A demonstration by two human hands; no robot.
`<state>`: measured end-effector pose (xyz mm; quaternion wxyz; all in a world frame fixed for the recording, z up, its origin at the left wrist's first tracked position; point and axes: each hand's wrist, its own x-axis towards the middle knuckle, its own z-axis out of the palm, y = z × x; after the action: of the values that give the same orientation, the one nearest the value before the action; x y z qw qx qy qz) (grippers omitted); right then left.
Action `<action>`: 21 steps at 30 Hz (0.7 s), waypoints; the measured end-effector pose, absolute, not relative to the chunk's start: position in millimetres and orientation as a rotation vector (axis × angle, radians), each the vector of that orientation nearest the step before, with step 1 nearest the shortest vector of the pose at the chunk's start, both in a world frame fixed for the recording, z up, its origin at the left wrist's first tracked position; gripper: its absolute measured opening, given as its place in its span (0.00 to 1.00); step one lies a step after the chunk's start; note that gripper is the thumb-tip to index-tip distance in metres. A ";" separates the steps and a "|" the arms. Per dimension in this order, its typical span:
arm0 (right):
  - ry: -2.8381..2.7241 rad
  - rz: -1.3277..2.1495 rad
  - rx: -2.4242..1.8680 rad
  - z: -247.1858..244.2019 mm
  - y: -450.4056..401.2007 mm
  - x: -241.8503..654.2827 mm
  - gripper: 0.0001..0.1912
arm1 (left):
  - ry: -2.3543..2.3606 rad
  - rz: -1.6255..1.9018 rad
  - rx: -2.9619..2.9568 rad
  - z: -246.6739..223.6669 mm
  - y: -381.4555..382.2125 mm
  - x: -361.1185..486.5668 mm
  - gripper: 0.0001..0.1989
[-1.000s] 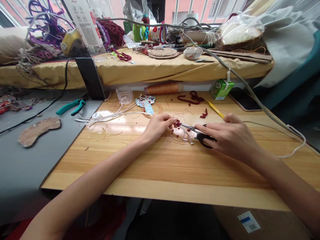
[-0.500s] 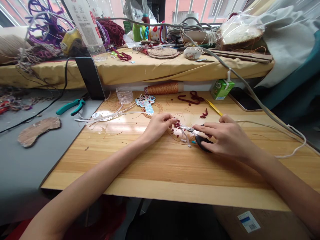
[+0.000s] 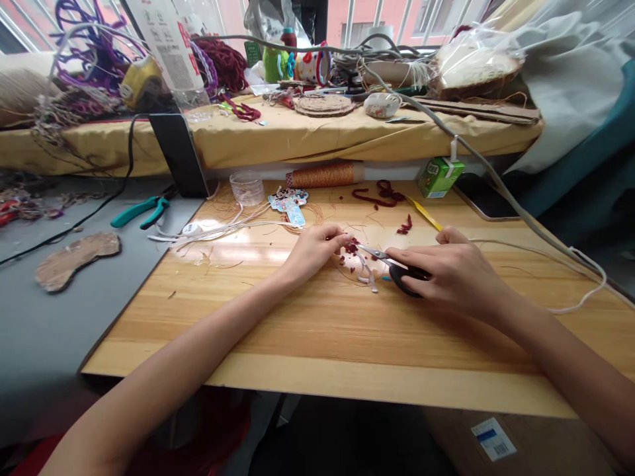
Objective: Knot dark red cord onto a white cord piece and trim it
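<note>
My right hand (image 3: pixel 441 268) grips the black-handled scissors (image 3: pixel 405 279), whose blades point left and look nearly closed. Just left of the blade tips, my left hand (image 3: pixel 322 244) is pinched at the fingertips; what lies between them is too small to make out. Dark red snippets (image 3: pixel 352 246) are by those fingertips and scattered on the wooden board (image 3: pixel 278 330). Short white cord pieces (image 3: pixel 370 276) rest beneath the blades. Behind the hands are a dark red piece (image 3: pixel 405 225) and a longer dark red cord (image 3: pixel 380 197).
A yellow tool (image 3: pixel 424 213), green carton (image 3: pixel 440 177) and phone (image 3: pixel 483 198) are at the back right. Further left lie a clear round container (image 3: pixel 247 188), thread spool (image 3: pixel 325 175), cartoon card (image 3: pixel 292 203) and teal pliers (image 3: pixel 141 211). A cable (image 3: pixel 491 173) crosses the right side.
The scissors in my right hand have moved slightly right, away from my left fingertips, and their blades have come closer together. My left hand has hardly moved.
</note>
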<state>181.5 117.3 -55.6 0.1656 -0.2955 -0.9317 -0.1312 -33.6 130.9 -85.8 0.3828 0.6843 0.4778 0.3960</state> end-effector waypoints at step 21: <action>-2.718 -0.392 -0.803 -55.7 117.9 180.7 0.13 | 1.118 0.935 1.781 -79.2 126.2 -33.0 0.13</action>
<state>180.7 117.9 -55.7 0.1399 -0.2779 -0.9406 -0.1357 -33.0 126.2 -79.2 0.4079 0.7065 0.4436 0.3710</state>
